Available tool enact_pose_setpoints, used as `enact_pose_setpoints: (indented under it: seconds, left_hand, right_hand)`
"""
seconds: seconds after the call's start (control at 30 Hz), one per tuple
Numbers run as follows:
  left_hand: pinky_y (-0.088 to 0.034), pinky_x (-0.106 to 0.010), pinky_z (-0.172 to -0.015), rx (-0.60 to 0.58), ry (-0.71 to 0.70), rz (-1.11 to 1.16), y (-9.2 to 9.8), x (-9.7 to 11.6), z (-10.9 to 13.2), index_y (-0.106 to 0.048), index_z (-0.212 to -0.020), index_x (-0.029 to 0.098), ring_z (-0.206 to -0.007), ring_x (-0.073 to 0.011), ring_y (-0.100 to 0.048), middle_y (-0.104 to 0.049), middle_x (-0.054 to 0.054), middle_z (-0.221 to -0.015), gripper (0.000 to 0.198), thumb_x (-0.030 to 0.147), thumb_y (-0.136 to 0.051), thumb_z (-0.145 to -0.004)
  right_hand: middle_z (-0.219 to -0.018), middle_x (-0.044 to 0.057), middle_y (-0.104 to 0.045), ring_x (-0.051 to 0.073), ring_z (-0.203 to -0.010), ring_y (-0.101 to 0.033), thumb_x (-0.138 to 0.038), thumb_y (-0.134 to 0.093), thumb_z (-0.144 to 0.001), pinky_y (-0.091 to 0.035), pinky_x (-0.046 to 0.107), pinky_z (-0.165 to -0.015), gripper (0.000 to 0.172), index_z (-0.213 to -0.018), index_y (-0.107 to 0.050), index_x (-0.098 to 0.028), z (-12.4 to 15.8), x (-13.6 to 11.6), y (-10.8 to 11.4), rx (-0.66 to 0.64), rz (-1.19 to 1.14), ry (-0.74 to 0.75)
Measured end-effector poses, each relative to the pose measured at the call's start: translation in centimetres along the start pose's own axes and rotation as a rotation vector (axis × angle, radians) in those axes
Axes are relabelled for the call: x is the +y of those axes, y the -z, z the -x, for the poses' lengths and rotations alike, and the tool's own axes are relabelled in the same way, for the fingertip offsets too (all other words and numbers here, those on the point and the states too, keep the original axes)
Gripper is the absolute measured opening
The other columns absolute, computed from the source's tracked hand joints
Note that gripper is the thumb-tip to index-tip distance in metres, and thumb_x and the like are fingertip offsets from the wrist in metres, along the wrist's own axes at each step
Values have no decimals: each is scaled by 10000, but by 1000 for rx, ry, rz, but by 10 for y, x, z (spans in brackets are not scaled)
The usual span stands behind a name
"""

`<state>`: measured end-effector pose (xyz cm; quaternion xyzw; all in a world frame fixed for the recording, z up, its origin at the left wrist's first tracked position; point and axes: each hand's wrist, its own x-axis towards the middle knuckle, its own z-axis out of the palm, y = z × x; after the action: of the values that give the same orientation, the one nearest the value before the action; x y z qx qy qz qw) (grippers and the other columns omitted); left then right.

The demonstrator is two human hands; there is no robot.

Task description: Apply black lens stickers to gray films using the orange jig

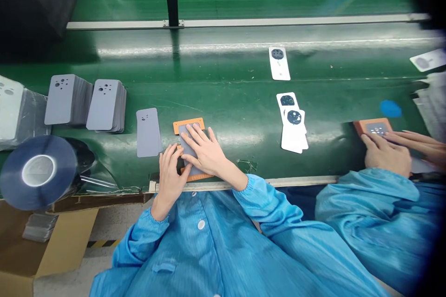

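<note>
A grey phone back panel point(191, 141) lies in an orange fixture point(190, 124) at the front edge of the green bench. My right hand point(206, 152) rests flat on the panel, fingers spread. At the fixture's left side, my left hand point(171, 174) has bent fingers and its thumb against the edge, holding it. My hands hide part of the panel and the fixture's middle. Just left of them are a few loose grey panels point(147, 133), overlapping each other.
Two stacks of grey panels point(99, 104) and a big film roll point(38, 171) stand on the left. White panels with dark camera rings point(292, 136) lie right of centre. On the right, a co-worker's hands point(388, 157) touch another orange fixture point(360, 127). An open carton point(66, 241) sits below left.
</note>
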<state>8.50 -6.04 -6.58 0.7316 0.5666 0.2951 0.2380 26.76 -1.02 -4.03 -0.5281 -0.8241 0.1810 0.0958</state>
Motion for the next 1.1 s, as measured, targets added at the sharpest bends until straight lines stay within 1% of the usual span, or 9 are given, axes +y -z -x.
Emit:
enact_pose_setpoints:
  seconds: [0.17, 0.3, 0.4, 0.5, 0.57, 0.67, 0.83, 0.97, 1.1]
  left_hand:
    - [-307, -603, -1252, 16, -3, 26, 3, 1, -4, -558, -1422, 258, -1487, -331, -469, -547, -156, -1551, 464, 360, -678, -985]
    - [-359, -578, -1239, -8, 16, 93, 6, 4, -9, -579, -1406, 249, -1485, -328, -467, -526, -150, -1569, 472, 351, -704, -962]
    - [-383, -540, -1237, 9, 50, 177, 10, 11, -11, -627, -1358, 244, -1474, -307, -487, -529, -140, -1567, 386, 351, -657, -988]
    - [-413, -504, -1216, 63, 111, 330, 15, 19, -12, -636, -1347, 229, -1440, -292, -528, -578, -139, -1522, 373, 392, -625, -1011]
    - [-484, -467, -1141, 97, 184, 488, 19, 21, -14, -616, -1363, 212, -1364, -287, -596, -638, -147, -1443, 417, 439, -614, -1014]
    - [-578, -384, -953, 139, 355, 710, 26, 17, -17, -547, -1420, 185, -1182, -273, -705, -710, -153, -1302, 530, 477, -638, -987]
    - [-602, -310, -750, 168, 569, 884, 36, 4, -23, -388, -1517, 162, -912, -230, -768, -768, -107, -1080, 763, 401, -736, -881]
    - [-610, -305, -719, 239, 567, 937, 37, -1, -25, -350, -1534, 181, -896, -226, -773, -763, -111, -1097, 790, 415, -726, -879]
    - [-599, -286, -702, 316, 496, 914, 40, -9, -27, -393, -1492, 181, -918, -221, -769, -757, -136, -1124, 737, 442, -722, -887]
  right_hand:
    - [-1737, 113, -287, 305, -1630, -226, -526, -448, -1083, -160, 637, -1304, 623, -1622, -431, -213, 7, 10, 5, 20, -157, -1]
    - [-1732, 167, -284, 324, -1629, -225, -502, -469, -1069, -211, 634, -1295, 653, -1630, -409, -173, 24, 15, -5, 166, -270, -209]
    - [-1713, 204, -315, 363, -1621, -236, -526, -504, -1049, -211, 669, -1286, 710, -1631, -395, -135, 34, 9, -8, 153, -343, -288]
    - [-1712, 187, -328, 343, -1619, -251, -507, -494, -1060, -211, 648, -1297, 684, -1635, -391, -150, 40, -4, 3, 192, -442, -225]
    - [-1675, 149, -420, 302, -1580, -354, -470, -482, -1077, -295, 583, -1288, 586, -1601, -460, -210, 42, -13, 14, 193, -540, -80]
    - [-1494, 115, -634, 260, -1400, -583, -413, -503, -1080, -474, 482, -1179, 447, -1486, -596, -251, 40, -23, 25, 145, -665, 69]
    - [-1218, 108, -754, 241, -1016, -732, -380, -619, -1010, -595, 439, -947, 399, -1378, -655, -228, 32, -27, 22, 101, -679, -125]
    - [-970, 53, -779, 197, -752, -739, -367, -692, -931, -619, 367, -734, 656, -1537, -489, -218, 25, -31, 15, -145, -923, -210]
    - [-774, 0, -743, 201, -597, -701, -396, -737, -851, -602, 357, -615, 571, -1389, -622, -240, -4, -23, 13, -105, -1117, -265]
